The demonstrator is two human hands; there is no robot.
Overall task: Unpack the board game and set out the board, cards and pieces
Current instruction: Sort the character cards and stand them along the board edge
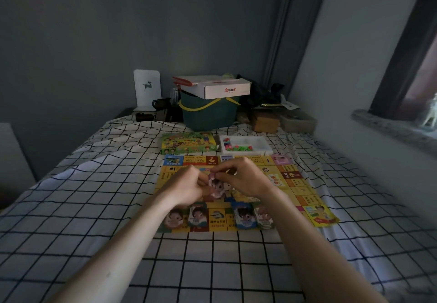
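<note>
Both hands are bunched together over the middle of the board (pixel 236 198): the left hand (pixel 186 185) and right hand (pixel 248 179) each have their fingers curled in, pinching the same little pink character piece (pixel 215 186) between them, so neither hand is free. The piece sits right between the two hands, about equally near both, held just above the board's centre. It looks to stand roughly upright, long axis running top to bottom, printed face turned back toward the person; whether it's being folded or slotted into a base I can't tell, the fingers cover that bit. Four more character pieces (pixel 197 215) stand in a row along the board's near edge, faces the same way, so my guess is this one goes down there next, straight toward the person. The board itself lies flat on the checked bedsheet (pixel 94 208). Past its far edge are the green box lid (pixel 188 143) on the left and the white tray (pixel 246 146) of small coloured bits on the right, well apart from the hands.
</note>
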